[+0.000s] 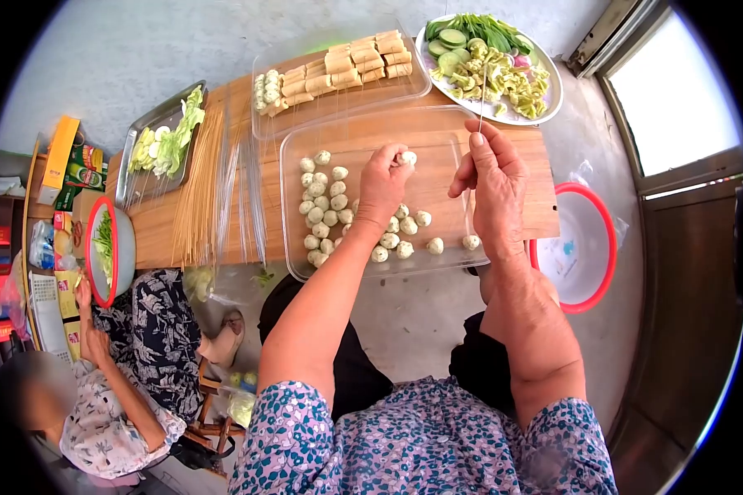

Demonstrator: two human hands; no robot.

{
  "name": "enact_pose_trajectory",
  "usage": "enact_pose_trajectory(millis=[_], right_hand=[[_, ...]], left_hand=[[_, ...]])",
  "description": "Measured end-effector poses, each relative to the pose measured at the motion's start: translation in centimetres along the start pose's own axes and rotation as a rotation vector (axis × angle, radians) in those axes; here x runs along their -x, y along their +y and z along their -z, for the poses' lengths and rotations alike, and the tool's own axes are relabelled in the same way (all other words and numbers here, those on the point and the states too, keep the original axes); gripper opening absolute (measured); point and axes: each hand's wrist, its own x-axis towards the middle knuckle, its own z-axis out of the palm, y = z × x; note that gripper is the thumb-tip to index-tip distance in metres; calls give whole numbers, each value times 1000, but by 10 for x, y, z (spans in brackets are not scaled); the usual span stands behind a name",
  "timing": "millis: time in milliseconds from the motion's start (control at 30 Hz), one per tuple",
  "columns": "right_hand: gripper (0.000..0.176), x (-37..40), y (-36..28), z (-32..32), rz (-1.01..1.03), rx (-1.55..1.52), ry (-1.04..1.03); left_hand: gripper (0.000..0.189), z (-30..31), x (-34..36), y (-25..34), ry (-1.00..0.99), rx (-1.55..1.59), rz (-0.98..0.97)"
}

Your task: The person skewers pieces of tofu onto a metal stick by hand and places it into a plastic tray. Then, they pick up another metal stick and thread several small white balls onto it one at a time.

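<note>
My left hand (381, 186) pinches a small pale food ball (407, 157) above a clear plastic tray (450, 148) that holds several more pale balls (322, 206). To its right, my right hand (494, 183) grips a thin bamboo skewer (482, 103) upright between thumb and fingers, its tip pointing away from me. The two hands are close together but apart, over the tray on a wooden table (545, 190).
A second clear tray with rolled tofu skins (347, 66) lies behind. A plate of cut vegetables (491, 66) is far right, a metal tray of greens (161, 140) and a skewer bundle (198, 190) left. A red-rimmed basin (582, 247) sits right. Another person (115, 396) sits lower left.
</note>
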Motion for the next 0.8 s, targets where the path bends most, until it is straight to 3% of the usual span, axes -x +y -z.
enact_pose_trajectory(millis=[33, 67, 133, 267, 600, 800], right_hand=[[25, 1, 0, 2, 1, 0, -5], [25, 2, 0, 3, 29, 44, -36], [25, 4, -2, -1, 58, 83, -72], [25, 17, -4, -15, -9, 253, -167], [27, 37, 17, -31, 5, 521, -515], [26, 41, 16, -47, 35, 531, -525]], left_hand=[[20, 5, 2, 19, -46, 358, 238], [20, 13, 4, 34, -42, 357, 236], [19, 35, 8, 58, -24, 822, 458], [21, 67, 7, 56, 31, 1171, 507], [20, 101, 0, 47, 123, 1255, 475], [22, 101, 1, 56, 214, 1268, 518]])
